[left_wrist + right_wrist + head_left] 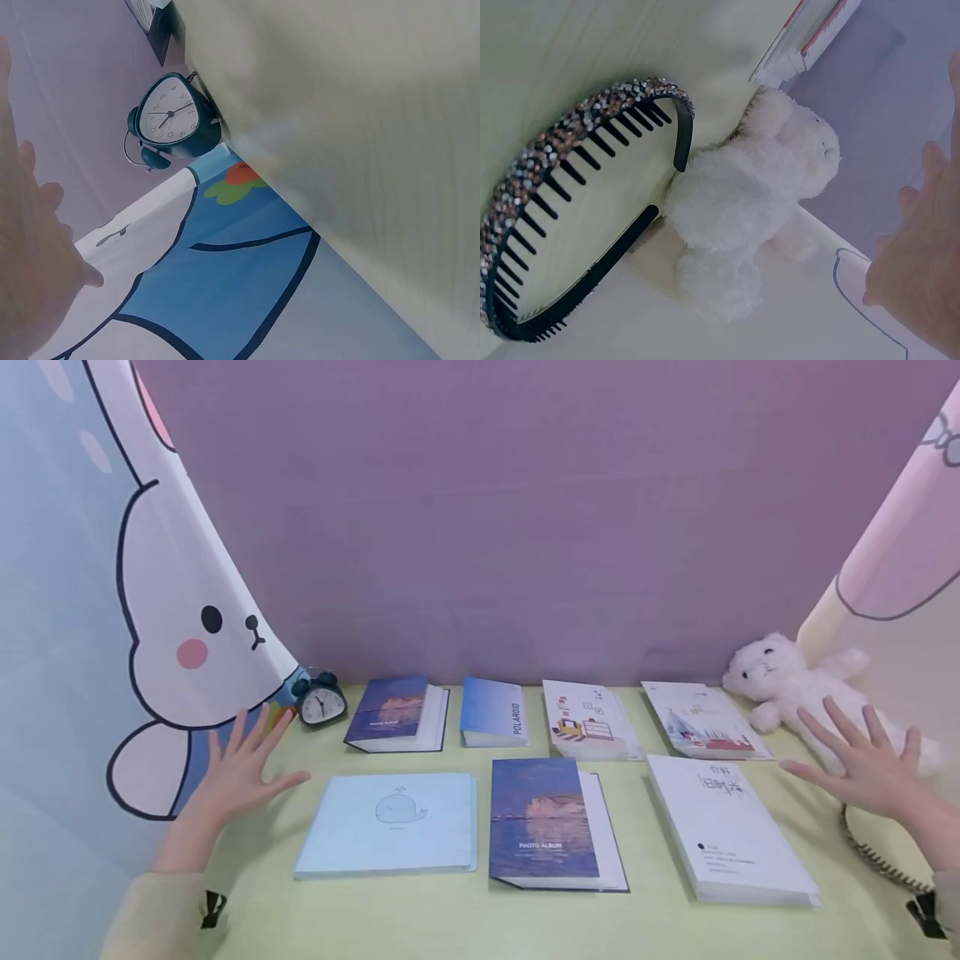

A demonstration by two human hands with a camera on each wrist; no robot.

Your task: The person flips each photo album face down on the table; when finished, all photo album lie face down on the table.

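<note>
My left hand (238,774) hovers with fingers spread, holding nothing, left of a pale blue whale-print album (386,827). Fingers likewise spread, my right hand (870,768) holds nothing and is nearest a white plush toy (795,685), partly covering it in the head view. At the front middle lies a photo album (540,827) with a seascape cover, and right of it a thick white album (731,827). Behind them are a similar seascape album (390,710), a blue Polaroid album (493,710) and two white illustrated albums, one with a yellow vehicle (585,718), one with a blue-and-red scene (697,718).
A dark green alarm clock (169,112) stands at the table's back left corner. A beaded, toothed headband (570,135) lies by the plush toy. The pale table (375,918) meets a purple cloth (487,527) behind, with cartoon-printed curtains (60,652) at the sides.
</note>
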